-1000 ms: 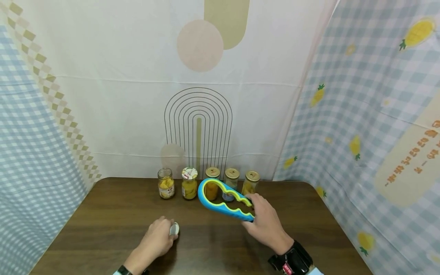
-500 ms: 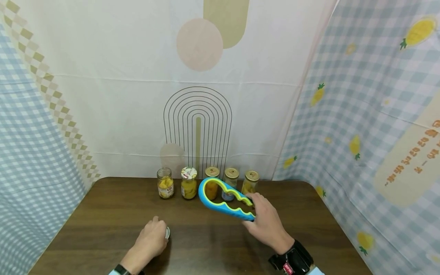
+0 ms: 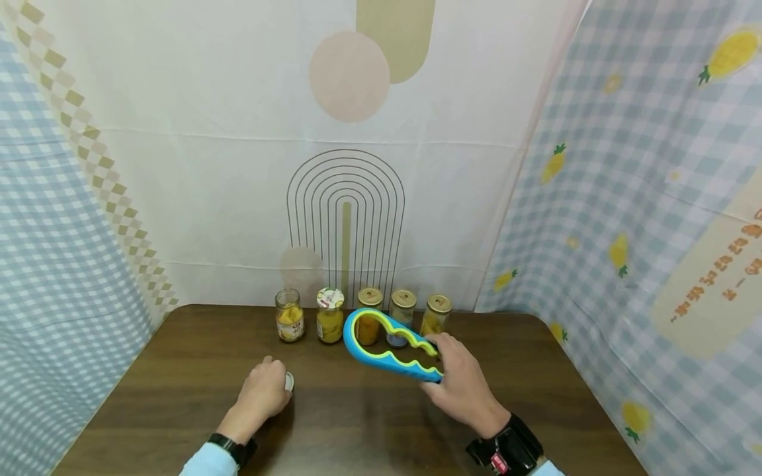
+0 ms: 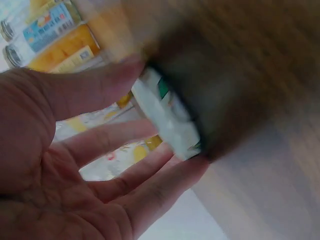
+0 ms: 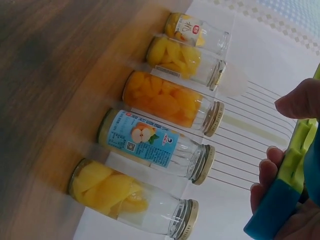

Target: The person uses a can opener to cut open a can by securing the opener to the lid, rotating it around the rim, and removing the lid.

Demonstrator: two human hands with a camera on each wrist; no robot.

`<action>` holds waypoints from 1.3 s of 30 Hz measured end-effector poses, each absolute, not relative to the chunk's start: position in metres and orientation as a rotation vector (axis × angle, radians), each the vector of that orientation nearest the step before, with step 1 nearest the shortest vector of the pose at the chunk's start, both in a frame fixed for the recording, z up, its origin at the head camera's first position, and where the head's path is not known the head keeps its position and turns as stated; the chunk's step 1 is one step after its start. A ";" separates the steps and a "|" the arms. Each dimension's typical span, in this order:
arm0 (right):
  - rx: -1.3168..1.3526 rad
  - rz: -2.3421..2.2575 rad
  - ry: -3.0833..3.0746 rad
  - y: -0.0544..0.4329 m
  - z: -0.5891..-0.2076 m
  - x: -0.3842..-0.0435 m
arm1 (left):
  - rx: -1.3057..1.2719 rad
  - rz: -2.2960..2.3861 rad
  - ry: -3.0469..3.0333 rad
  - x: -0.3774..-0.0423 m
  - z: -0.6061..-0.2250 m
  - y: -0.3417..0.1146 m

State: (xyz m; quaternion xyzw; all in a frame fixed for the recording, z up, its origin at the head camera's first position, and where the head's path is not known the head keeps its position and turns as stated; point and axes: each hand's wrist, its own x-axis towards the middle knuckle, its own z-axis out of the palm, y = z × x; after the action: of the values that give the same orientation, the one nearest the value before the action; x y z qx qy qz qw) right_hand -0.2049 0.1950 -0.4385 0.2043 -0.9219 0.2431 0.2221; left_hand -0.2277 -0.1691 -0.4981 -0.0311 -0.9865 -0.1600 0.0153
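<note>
My left hand pinches a round jar lid low over the table, left of the middle. In the left wrist view the lid sits between thumb and fingertips. My right hand grips a blue and lime-green jar opener by its handle end; its wavy inner edge faces a gap. The opener's loop points left, in front of the jars. An uncapped glass jar of yellow fruit heads the row at the left. Beside it stands a jar with a white patterned lid.
Three more jars with gold lids continue the row: one of orange fruit, one with a blue label and one of yellow pieces. They stand near the back edge of the brown wooden table. Cloth hangs behind and at both sides.
My left hand has moved left with the lid, then slightly away from me. My right hand and the jar opener have barely moved. The jars stand as before.
</note>
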 end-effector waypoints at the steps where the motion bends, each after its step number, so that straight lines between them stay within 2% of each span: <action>1: 0.566 0.670 -2.545 0.195 -0.438 -0.205 | -0.088 -0.507 -3.064 -0.232 -0.499 -0.170; 14: 0.572 0.677 -2.548 0.191 -0.441 -0.204 | 0.059 -0.618 -3.099 -0.285 -0.501 -0.187; 28: 0.541 0.670 -2.560 0.196 -0.442 -0.203 | -0.043 -0.618 -3.114 -0.284 -0.501 -0.193; 39: 0.550 0.677 -2.548 0.197 -0.440 -0.204 | 0.017 -0.698 -3.102 -0.282 -0.504 -0.195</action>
State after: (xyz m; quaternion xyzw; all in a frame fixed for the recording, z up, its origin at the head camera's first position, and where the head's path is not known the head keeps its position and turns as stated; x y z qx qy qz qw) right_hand -0.2040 0.1965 -0.4401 0.1990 -0.9225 0.2451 0.2223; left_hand -0.2816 -0.1946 -0.5042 0.0055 -0.9754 -0.2195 -0.0192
